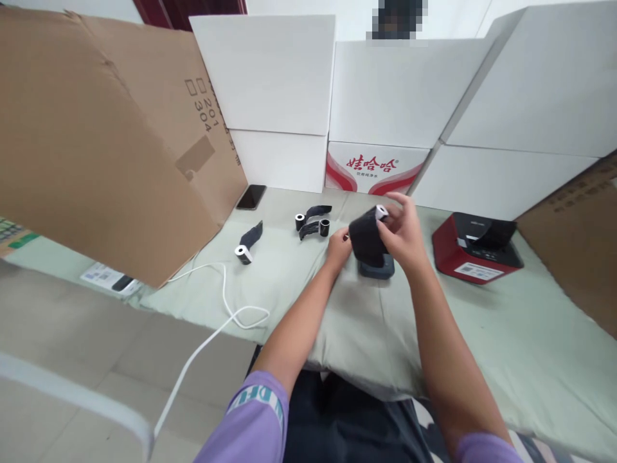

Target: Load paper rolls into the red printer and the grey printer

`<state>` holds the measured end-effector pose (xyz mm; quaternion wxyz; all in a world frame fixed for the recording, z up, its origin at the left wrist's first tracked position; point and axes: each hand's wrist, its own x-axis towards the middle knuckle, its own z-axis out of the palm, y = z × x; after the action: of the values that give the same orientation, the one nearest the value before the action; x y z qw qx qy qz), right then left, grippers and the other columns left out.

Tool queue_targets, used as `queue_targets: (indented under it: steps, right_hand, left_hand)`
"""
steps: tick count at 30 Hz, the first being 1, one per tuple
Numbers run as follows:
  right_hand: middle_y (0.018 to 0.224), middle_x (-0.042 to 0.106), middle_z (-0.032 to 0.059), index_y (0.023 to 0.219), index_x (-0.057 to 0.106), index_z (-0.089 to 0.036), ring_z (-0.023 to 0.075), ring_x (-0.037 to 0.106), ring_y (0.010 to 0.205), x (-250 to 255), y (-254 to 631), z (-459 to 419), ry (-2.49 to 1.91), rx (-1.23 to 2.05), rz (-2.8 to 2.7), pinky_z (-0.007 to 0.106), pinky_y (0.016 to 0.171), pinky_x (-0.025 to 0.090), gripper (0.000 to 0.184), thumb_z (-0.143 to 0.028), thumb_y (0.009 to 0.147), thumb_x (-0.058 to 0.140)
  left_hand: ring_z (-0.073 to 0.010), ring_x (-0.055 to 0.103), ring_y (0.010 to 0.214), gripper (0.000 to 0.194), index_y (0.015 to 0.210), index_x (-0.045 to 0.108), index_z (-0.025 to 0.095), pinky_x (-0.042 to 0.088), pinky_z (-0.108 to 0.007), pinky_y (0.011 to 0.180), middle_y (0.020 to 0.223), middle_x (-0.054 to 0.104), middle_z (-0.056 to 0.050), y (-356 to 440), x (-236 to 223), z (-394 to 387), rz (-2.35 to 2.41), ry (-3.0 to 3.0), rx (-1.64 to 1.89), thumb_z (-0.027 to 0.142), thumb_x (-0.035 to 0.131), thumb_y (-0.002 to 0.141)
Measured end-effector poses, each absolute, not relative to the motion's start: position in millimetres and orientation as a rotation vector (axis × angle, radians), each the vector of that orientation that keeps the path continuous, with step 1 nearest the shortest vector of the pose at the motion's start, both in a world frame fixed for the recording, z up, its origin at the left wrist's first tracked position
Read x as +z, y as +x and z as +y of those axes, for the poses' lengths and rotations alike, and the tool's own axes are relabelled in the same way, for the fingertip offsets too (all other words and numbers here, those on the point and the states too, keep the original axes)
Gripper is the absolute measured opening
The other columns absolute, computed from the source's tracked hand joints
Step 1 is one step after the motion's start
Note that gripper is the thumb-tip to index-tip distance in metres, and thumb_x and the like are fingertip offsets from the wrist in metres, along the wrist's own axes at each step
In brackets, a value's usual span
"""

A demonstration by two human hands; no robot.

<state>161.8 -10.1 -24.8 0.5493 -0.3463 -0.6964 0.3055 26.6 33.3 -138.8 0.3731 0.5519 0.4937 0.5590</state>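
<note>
Left of the red printer (pixel 477 257), over the bench (pixel 284 289): black-faced paper roll (pixel 367 236), raised above a small dark device (pixel 376 269). Roll tilted; pale end face, with core hole, turned upward and toward the camera. Long axis slants down from that end; exact angle uncertain. Loose black sheet drops toward the device, broad face toward the wearer, dark and creased, slight sheen.

Right hand (pixel 403 233): grip closed around the roll near its pale end, thumb on the near side. Left hand (pixel 339 249): fingers curled by the sheet's left edge; whether they pinch it, cannot tell.

Farther left of the printer: three similar rolls (pixel 243 255), black tails loose.
</note>
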Motion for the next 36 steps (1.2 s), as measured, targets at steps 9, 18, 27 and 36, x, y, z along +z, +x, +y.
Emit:
queue_targets:
  steps: [9, 18, 27, 36]
  right_hand:
    - [0.103, 0.074, 0.0089, 0.103, 0.071, -0.023, 0.0257, 0.068, 0.093, -98.0, 220.8, 1.4, -1.158, 0.573, -1.482, 0.043, 0.085, 0.054, 0.035, -0.049, 0.081, 0.068]
    - [0.117, 0.073, 0.0089, 0.111, 0.073, -0.023, 0.0270, 0.060, 0.111, -104.9, 204.3, 11.7, -1.195, 0.464, -1.793, 0.047, 0.099, 0.045, 0.031, -0.035, 0.090, 0.053]
    - [0.120, 0.073, 0.0070, 0.112, 0.073, -0.025, 0.0281, 0.056, 0.116, -112.7, 206.9, 22.5, -1.292, 0.516, -1.833, 0.050, 0.106, 0.036, 0.033, -0.034, 0.090, 0.051]
    - [0.112, 0.070, 0.0086, 0.110, 0.074, -0.027, 0.0292, 0.054, 0.111, -109.1, 202.1, 19.3, -1.375, 0.403, -1.891, 0.053, 0.104, 0.034, 0.034, -0.032, 0.093, 0.046]
  left_hand:
    - [-0.0151, 0.061, 0.076, 0.029, 0.099, 0.076, 0.016, 0.050, -0.029, 0.080, 0.093, 0.074, -0.005, 25.6, -135.0, 31.3, 1.302, 1.494, 1.384, 0.010, 0.053, 0.082]
    - [-0.0143, 0.060, 0.073, 0.030, 0.100, 0.076, 0.016, 0.050, -0.027, 0.077, 0.090, 0.073, -0.004, 26.1, -135.5, 28.1, 1.300, 1.496, 1.382, 0.012, 0.053, 0.082]
    - [-0.0151, 0.061, 0.075, 0.030, 0.100, 0.076, 0.016, 0.050, -0.027, 0.077, 0.086, 0.072, -0.003, 26.6, -133.3, 27.5, 1.304, 1.488, 1.368, 0.011, 0.053, 0.081]
    - [-0.0144, 0.060, 0.073, 0.029, 0.098, 0.075, 0.016, 0.049, -0.026, 0.075, 0.087, 0.072, -0.003, 26.0, -134.8, 27.4, 1.302, 1.522, 1.356, 0.011, 0.053, 0.081]
